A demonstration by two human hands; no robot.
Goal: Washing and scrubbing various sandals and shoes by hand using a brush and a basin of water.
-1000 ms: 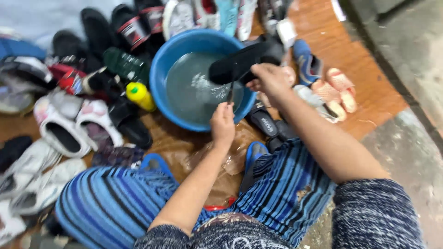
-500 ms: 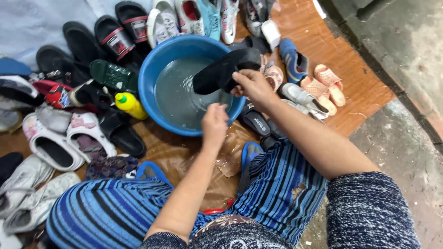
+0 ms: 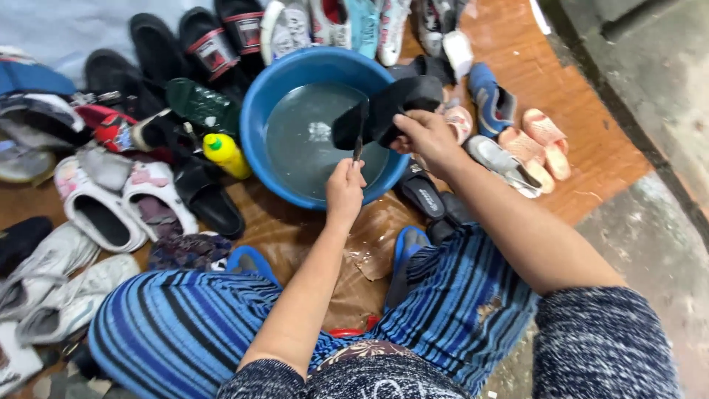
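Hands meet over a round blue plastic basin holding shallow greyish water. Right hand reaches forward with the forearm stretched out, its grip clenched around a black rubbery slipper held tilted above the basin's right side. Left hand comes up from below with the wrist bent, its grip closed on a thin dark brush handle that stands nearly upright against the slipper's sole. Striped blue trousers cover the knees on either side. A yellow plastic bottle lies just left of the basin, beside white sandals with soft padded straps. Pink sandals rest on the orange floor to the right.
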